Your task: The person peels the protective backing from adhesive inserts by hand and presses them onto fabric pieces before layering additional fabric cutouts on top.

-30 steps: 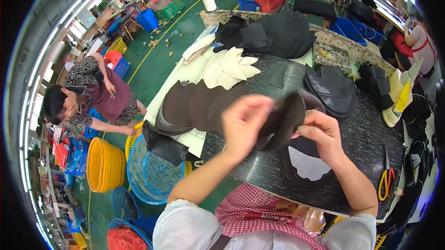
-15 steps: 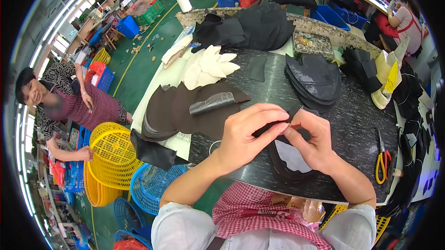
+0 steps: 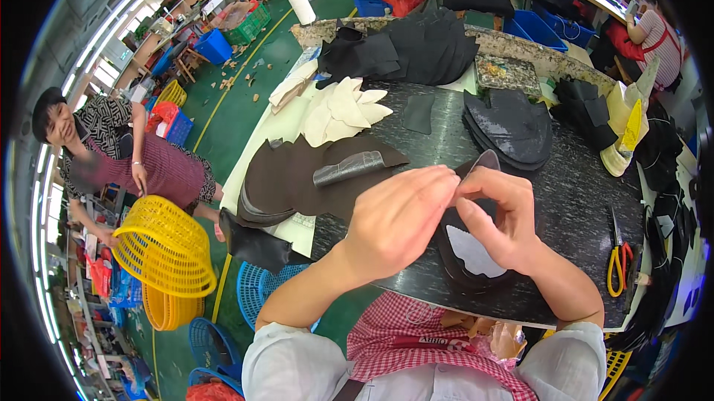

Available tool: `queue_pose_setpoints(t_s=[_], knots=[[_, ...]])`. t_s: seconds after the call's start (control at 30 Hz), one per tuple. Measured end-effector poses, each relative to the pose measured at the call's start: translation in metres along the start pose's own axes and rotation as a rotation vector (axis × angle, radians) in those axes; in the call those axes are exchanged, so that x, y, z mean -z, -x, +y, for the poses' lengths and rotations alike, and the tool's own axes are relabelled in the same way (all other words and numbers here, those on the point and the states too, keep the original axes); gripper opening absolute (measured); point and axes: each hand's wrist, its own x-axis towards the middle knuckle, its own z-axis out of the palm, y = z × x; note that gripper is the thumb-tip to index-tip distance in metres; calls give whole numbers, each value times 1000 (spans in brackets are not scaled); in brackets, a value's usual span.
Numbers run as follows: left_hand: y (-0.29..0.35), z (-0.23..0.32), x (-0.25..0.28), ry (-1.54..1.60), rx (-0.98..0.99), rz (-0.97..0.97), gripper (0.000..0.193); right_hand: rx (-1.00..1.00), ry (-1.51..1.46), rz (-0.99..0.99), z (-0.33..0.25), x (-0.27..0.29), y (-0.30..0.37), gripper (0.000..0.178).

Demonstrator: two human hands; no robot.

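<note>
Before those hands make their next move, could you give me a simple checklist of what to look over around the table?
1. Dark piece in the right hand: ok; its edge sticks up above the fingers.
2. Left hand's grip on that piece: cannot tell; the fingertips' contact is hidden.
3. Clear view of the stack with the pale patch: not ok; the right hand covers part of it.
4. Scissors lying apart from both hands: ok; they are over on the right of the table.
5. Other person clear of the work: ok; they stand off to the left with a yellow basket.
</note>
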Motion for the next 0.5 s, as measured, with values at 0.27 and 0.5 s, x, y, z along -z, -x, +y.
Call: queue_pose_setpoints(t_s=[0.27, 0.5], knots=[[20, -3, -11, 412, 474, 47, 20, -109, -32, 31, 2, -4, 8, 4], [21, 6, -21, 181, 247, 79, 18, -80, 86, 71, 2, -5, 11, 3]])
